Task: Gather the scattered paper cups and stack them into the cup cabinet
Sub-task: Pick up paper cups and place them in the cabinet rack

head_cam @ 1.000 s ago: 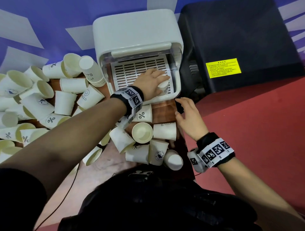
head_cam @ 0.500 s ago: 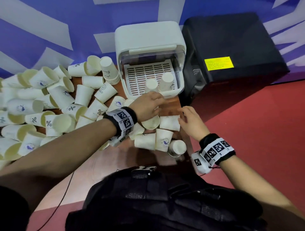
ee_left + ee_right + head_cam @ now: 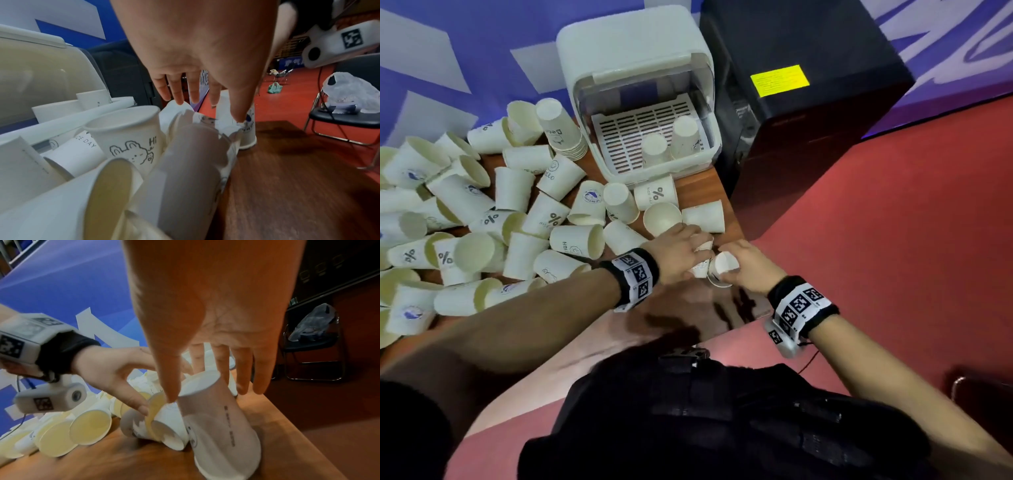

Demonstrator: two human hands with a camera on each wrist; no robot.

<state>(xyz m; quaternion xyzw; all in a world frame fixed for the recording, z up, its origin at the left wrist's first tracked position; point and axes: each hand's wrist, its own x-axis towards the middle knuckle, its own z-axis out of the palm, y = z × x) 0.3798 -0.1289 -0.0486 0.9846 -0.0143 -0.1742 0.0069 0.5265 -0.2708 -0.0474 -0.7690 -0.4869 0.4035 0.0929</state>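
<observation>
Wooden table (image 3: 698, 192) against a blue wall carries the work. Right hand (image 3: 748, 263) grasps an inverted paper cup (image 3: 724, 265) near the table's front right corner. Left hand (image 3: 676, 251) pinches a lying cup (image 3: 164, 423) touching it. Scattered cups (image 3: 517, 219) cover the table to the left. Behind, the open cup cabinet (image 3: 633, 68) holds two inverted cups (image 3: 671, 142).
</observation>
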